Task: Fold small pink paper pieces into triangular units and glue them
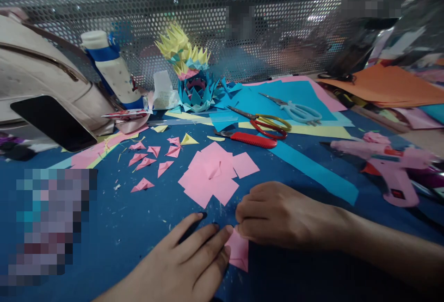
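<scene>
A pink paper square [238, 251] with a crease near its lower edge lies on the blue table between my hands. My left hand [194, 253] rests with its fingers stretched out, and its fingertips touch the left edge of the square. My right hand [277, 216] is closed, its thumb and bent fingers at the paper's upper corner; the fingers cover that corner. Just beyond my hands lies a loose pile of pink squares [199, 177] with one small folded piece on top. Several small folded pink triangles [143, 184] are scattered to the left of the pile.
Behind the pile lie a red-handled cutter [253, 140] and scissors [270, 124]. A pink glue gun [391, 168] lies at the right, near a blue paper strip [319, 172]. A folded paper model [196, 84], bottle [114, 70], bag [41, 70] and phone [53, 124] stand farther back.
</scene>
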Demonstrator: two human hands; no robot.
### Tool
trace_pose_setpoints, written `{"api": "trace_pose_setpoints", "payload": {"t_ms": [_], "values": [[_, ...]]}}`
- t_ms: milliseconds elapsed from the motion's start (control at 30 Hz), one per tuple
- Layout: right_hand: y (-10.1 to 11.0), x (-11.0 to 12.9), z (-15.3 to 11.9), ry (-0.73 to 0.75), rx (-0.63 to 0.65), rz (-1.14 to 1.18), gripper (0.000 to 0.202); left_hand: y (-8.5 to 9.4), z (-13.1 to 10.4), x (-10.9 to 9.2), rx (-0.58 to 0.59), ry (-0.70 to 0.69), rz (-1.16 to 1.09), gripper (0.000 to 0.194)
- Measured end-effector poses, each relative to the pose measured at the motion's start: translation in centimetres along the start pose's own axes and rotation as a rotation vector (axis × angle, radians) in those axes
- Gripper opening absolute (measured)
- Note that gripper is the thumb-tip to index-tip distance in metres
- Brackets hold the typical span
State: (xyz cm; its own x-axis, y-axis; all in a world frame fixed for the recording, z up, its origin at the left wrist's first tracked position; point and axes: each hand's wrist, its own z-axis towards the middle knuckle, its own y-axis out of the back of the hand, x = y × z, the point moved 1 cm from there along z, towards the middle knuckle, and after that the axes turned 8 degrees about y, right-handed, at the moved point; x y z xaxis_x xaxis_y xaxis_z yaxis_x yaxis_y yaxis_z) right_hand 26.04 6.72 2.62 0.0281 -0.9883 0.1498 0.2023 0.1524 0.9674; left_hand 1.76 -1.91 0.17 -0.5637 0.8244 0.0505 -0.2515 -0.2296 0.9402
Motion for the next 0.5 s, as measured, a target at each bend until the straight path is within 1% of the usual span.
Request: {"api": "trace_pose_setpoints", "payload": {"t_ms": [200,333,500], "values": [[0.02,-0.3,-0.19,0.0,-0.023,0.056,0.033,-0.09,0.02,0.01,-0.018,0.002,-0.01,0.041],[0.1,-0.48,-0.39,-0.042,-0.044,0.119,0.035,0.1,0.06,0.2,0.005,-0.012,0.002,0.04],[-0.12,-0.72,-0.41,-0.046,-0.086,0.158,0.027,0.32,0.19,0.56,0.034,-0.03,-0.023,0.046]]}}
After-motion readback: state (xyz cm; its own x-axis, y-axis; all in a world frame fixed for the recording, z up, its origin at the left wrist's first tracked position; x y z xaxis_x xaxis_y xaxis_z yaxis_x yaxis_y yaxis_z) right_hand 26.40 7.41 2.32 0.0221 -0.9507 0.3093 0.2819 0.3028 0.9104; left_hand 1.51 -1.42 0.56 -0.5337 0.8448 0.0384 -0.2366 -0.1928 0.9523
